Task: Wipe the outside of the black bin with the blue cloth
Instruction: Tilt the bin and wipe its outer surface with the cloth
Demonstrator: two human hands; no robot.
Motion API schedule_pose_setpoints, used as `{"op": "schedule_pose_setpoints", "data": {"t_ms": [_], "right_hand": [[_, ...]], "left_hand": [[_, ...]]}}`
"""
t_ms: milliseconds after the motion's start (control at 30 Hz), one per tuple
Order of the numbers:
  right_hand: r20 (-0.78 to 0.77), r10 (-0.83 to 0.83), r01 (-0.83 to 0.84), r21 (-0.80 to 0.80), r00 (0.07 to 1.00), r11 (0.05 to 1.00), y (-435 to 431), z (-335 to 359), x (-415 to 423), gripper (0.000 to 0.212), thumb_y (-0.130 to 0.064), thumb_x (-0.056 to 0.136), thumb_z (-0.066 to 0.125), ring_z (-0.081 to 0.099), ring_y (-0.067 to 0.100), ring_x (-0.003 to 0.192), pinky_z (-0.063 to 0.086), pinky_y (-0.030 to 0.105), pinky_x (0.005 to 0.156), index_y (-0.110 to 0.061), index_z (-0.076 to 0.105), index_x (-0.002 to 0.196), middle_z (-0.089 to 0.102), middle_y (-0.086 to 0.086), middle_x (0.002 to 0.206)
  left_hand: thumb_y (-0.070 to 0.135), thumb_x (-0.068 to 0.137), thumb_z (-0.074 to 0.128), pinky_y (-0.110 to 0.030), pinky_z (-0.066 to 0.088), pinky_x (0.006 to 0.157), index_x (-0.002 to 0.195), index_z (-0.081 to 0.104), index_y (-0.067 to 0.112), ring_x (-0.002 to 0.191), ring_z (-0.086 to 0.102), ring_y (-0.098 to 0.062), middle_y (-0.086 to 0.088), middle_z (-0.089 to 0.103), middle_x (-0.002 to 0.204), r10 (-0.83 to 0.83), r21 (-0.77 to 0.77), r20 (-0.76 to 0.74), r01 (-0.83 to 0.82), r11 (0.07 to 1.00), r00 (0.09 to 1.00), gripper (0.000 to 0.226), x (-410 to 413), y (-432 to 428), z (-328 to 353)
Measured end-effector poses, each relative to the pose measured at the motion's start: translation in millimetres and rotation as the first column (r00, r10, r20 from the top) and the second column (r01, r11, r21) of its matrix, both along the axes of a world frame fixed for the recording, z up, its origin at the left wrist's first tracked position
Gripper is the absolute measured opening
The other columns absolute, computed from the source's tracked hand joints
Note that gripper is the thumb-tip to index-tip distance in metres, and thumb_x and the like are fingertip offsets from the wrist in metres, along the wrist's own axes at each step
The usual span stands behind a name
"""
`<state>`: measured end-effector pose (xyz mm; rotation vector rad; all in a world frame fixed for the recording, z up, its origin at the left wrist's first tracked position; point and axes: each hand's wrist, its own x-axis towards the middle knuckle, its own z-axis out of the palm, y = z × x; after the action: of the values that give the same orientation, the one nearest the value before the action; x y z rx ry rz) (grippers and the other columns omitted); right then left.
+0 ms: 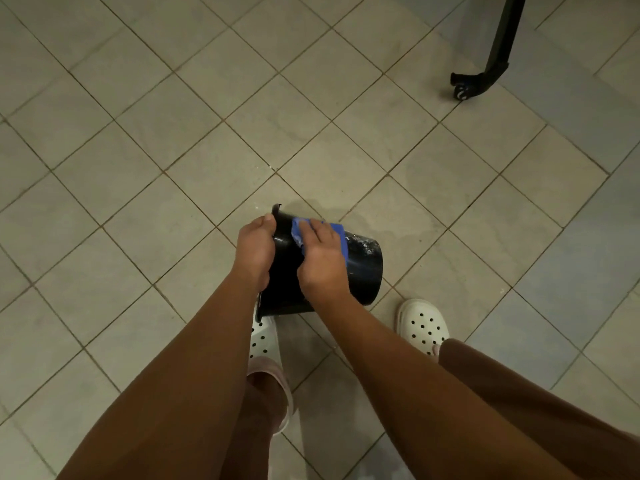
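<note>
The black bin (363,268) is held on its side above the tiled floor, its rim to the left and its base to the right. White specks mark its upper wall near the base. My left hand (254,249) grips the rim. My right hand (322,258) presses the blue cloth (337,232) flat against the top of the bin's outer wall. Most of the cloth is hidden under the fingers.
Beige floor tiles (173,140) spread all around. A black stand leg with a castor (464,86) stands at the top right. My feet in white perforated clogs, one (424,325) to the right and one (263,341) directly below the bin.
</note>
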<state>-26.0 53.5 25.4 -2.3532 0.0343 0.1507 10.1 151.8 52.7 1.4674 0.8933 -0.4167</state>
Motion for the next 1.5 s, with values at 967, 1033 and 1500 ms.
{"op": "schedule_pose_setpoints", "data": {"t_ms": [967,1033,1500], "right_hand": [[0.091,0.058,-0.052,-0.073,0.994,0.996,-10.9,-14.4,-28.4,0.067,0.013,0.061,0.071,0.048,0.045,0.116,0.043,0.054,0.097,0.003,0.054,0.125,0.053,0.026,0.125],[0.107,0.133,-0.128,-0.051,0.985,0.990,-12.4,-16.5,-21.9,0.065,0.012,0.065,0.069,0.045,0.044,0.122,0.039,0.053,0.102,0.001,0.052,0.127,0.051,0.024,0.130],[0.029,0.004,-0.003,-0.028,1.000,1.000,-35.9,-26.9,-31.0,0.061,0.010,0.077,0.063,0.034,0.038,0.133,0.026,0.048,0.110,-0.005,0.047,0.134,0.045,0.018,0.139]], "left_hand": [[0.028,0.101,0.040,-0.040,0.052,0.079,0.090,0.065,0.014,0.088,0.062,-0.032,-0.017,0.064,0.092,0.005,0.141,0.012,-0.007,0.990,1.000,0.031,1.2,1.6,7.4],[0.029,0.101,0.039,-0.043,0.053,0.083,0.093,0.065,0.013,0.089,0.064,-0.034,-0.018,0.065,0.094,0.015,0.132,0.014,-0.017,0.991,1.000,0.031,-0.1,3.6,8.5],[0.031,0.099,0.040,-0.047,0.047,0.094,0.091,0.063,0.016,0.091,0.057,-0.026,-0.011,0.059,0.090,-0.012,0.164,0.021,0.008,0.986,1.000,0.029,-1.3,6.1,8.6]]}}
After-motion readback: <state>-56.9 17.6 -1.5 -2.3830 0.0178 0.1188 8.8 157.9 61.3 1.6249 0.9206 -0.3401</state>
